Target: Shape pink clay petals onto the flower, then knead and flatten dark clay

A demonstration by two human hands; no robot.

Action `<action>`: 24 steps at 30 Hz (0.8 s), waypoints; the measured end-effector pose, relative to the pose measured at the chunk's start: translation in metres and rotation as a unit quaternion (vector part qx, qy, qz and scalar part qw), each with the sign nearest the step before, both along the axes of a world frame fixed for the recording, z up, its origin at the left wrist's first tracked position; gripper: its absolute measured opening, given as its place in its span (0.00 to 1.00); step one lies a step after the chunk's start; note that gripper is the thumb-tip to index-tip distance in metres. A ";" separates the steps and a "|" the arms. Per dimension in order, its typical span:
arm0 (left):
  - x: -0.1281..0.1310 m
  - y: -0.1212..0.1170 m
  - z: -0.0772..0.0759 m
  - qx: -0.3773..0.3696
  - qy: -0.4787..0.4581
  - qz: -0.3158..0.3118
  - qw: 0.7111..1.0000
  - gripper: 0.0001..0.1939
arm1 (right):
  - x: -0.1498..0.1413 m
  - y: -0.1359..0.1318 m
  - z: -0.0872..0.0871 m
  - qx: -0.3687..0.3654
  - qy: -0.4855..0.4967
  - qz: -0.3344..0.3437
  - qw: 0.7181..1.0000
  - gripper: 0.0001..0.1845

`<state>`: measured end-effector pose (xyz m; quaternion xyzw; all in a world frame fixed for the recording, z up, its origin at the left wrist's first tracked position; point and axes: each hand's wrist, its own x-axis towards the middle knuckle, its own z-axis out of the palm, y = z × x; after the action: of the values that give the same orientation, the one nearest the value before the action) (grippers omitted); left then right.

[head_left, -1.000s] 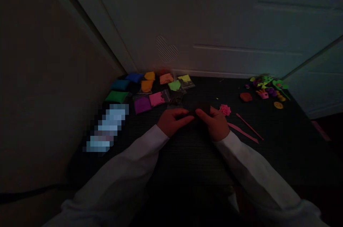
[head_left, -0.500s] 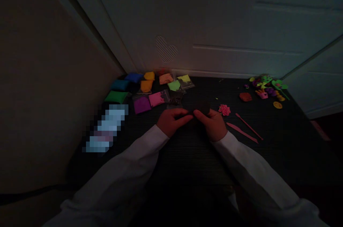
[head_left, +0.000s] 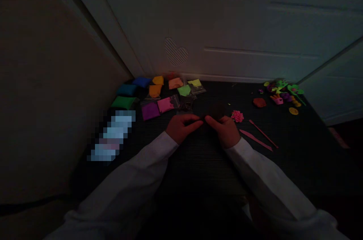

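Observation:
Over the middle of the dark table, my left hand [head_left: 183, 128] and my right hand [head_left: 226, 129] meet, fingertips pinched nearly together. Between them is a dark brown piece of modelling clay [head_left: 218, 110], its outline hard to make out in the low light. Most of the clay shows behind my right fingers, while my left finger and thumb pinch its left end. A pink clay flower [head_left: 237, 116] lies just right of my right hand. Beyond it rest a pink modelling knife [head_left: 256, 140] and a thin pink stick tool [head_left: 263, 133].
Bags of coloured clay, including a purple one [head_left: 151, 110] and a green one [head_left: 124, 102], lie at the back left. A blurred-out bright screen [head_left: 113, 136] is at the left. A reddish lump [head_left: 259, 102] and finished clay figures [head_left: 280, 94] sit back right, before a white panel [head_left: 244, 68].
My hands stay in almost the same place, with only slight finger movement. The dark clay behind my right fingers has shifted or turned a little. The picture is slightly dimmer.

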<state>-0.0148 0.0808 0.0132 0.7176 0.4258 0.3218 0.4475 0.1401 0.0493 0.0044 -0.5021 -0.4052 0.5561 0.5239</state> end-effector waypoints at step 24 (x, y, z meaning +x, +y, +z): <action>0.000 0.000 0.003 -0.023 0.013 -0.002 1.000 0.12 | 0.003 0.002 0.003 0.003 -0.002 -0.029 1.000 0.12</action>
<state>-0.0150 0.0812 0.0163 0.7121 0.4378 0.3011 0.4590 0.1432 0.0509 0.0075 -0.5132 -0.3934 0.5386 0.5401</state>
